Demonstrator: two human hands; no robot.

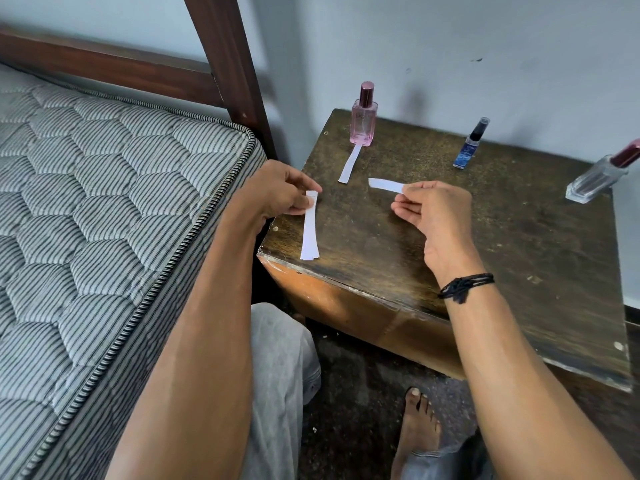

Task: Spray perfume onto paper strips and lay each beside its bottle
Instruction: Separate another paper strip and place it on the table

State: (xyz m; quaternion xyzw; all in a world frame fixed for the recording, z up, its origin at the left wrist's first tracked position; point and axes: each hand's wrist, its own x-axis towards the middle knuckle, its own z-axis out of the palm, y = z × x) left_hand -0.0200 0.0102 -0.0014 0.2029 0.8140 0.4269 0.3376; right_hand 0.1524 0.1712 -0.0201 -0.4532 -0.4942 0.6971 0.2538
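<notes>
Right grip (420, 206) pinching one strip (385, 184), left grip (282, 194) pinching strip stack (309, 230) at table edge (346, 275)

The table (467, 220) is dark mottled brown with an orange-brown front. White paper strips (309, 230) lie on it. One bottle (363, 126) is pink, one (467, 150) speckled blue with a black cap, one (595, 178) clear with a maroon cap. The mattress (86, 202) is grey-and-white striped, quilted in hexagons.

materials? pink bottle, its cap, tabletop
Pink bottle: clear tinted glass by the look, possibly plastic; light passes through. Its cap: glossy metallic-looking mauve, bright highlight. Tabletop: dark wood or veneer, worn and matte, edges chipped.
</notes>
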